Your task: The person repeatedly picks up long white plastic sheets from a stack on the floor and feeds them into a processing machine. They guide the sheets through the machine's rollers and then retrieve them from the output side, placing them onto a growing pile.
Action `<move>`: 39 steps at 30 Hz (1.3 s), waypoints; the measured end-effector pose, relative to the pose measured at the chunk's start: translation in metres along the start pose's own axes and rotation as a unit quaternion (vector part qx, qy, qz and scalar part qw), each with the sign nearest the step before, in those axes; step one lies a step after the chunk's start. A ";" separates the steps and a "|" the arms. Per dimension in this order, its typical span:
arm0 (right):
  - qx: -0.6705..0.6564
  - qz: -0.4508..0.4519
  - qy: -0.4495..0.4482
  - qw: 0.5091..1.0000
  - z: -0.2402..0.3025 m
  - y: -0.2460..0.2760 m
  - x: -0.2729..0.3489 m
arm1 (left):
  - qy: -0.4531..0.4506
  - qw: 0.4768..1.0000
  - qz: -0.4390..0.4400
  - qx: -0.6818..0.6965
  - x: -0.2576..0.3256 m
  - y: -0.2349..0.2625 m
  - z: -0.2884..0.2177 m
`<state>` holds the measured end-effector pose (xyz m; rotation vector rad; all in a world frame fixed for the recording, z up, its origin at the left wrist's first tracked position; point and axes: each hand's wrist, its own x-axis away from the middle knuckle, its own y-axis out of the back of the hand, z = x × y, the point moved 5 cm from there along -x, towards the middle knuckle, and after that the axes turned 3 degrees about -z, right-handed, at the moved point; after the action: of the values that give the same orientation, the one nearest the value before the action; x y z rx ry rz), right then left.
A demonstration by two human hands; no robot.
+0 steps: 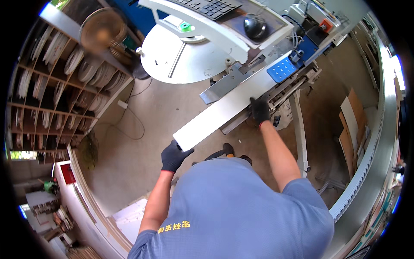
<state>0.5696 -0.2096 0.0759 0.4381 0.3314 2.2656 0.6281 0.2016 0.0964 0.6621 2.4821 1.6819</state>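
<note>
A white board [226,108] is held at one end by the left hand [174,156] and touched by the right hand [260,111], whose grip cannot be told.

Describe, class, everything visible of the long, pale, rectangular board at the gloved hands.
The long, pale, rectangular board looks smooth and white with a sheen; material uncertain. It slants from lower left to upper right, reaching the blue perforated plate. The black-gloved left hand holds its near end; the black-gloved right hand meets its right edge.
</note>
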 end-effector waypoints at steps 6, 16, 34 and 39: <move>-0.108 0.090 -0.096 0.985 0.043 -0.066 0.116 | -0.020 0.999 0.024 0.024 -0.030 -0.020 -0.043; 0.034 0.005 0.068 0.997 -0.025 -0.035 0.020 | 0.022 0.966 0.133 0.223 -0.007 -0.044 -0.018; 0.020 0.034 0.050 0.998 0.027 -0.018 0.029 | 0.172 0.944 0.148 0.240 0.171 -0.235 0.240; 0.095 -0.123 0.069 0.985 -0.021 0.014 -0.013 | 0.201 0.948 0.158 0.188 0.125 -0.183 0.184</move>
<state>0.5600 -0.2303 0.0598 0.3182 0.6425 2.0349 0.5124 0.3540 -0.1190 0.8638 3.1879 1.5735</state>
